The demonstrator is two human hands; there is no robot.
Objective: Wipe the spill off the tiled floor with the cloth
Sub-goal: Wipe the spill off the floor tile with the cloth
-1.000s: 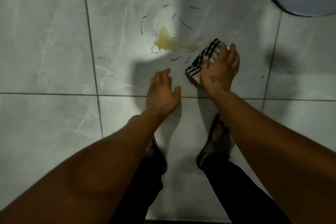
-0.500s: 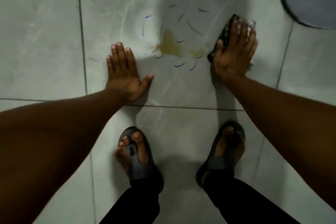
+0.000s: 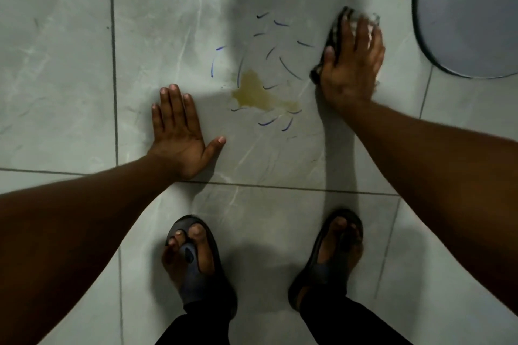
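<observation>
A yellowish spill (image 3: 259, 94) lies on the pale marbled floor tile (image 3: 173, 22), ringed by short blue pen strokes. My right hand (image 3: 351, 73) presses flat on a dark striped cloth (image 3: 335, 33) just right of the spill; only the cloth's left edge and far end show past my fingers. Left of the spill, my left hand (image 3: 179, 134) rests palm down on the tile, fingers spread, holding nothing.
A grey mat with a dark rim (image 3: 471, 14) lies at the top right. My two feet in dark sandals (image 3: 196, 258) stand below the hands. Grout lines cross the floor at the left and below my hands.
My left hand went from hovering near the cloth to flat on the tile left of the spill. My right hand slid the cloth up and to the right of the spill.
</observation>
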